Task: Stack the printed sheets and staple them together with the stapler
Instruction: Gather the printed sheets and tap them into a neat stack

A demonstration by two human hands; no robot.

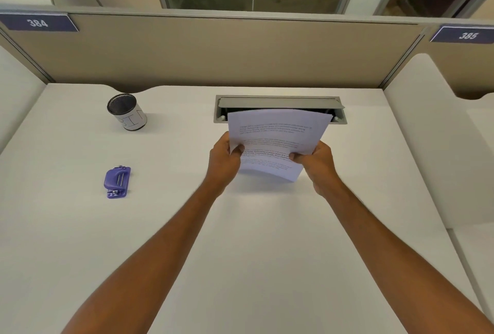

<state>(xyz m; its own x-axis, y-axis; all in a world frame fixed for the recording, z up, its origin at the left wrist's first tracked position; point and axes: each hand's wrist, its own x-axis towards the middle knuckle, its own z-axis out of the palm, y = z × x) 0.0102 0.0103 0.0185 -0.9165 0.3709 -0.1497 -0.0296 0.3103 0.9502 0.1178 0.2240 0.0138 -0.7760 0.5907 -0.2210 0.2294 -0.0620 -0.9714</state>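
Note:
A stack of white printed sheets point(278, 133) is held up above the white desk point(254, 240), tilted with its printed face toward me. My left hand point(223, 160) grips the stack's left edge, thumb on the front. On the right edge my right hand point(316, 162) pinches it the same way. A small purple stapler point(117, 182) lies flat on the desk well to the left of both hands, untouched.
A black mesh cup wrapped in white paper point(127, 112) stands at the back left. A grey cable tray with an open lid point(280, 105) is set into the desk behind the sheets. Beige partition panels point(213, 53) close off the back and sides.

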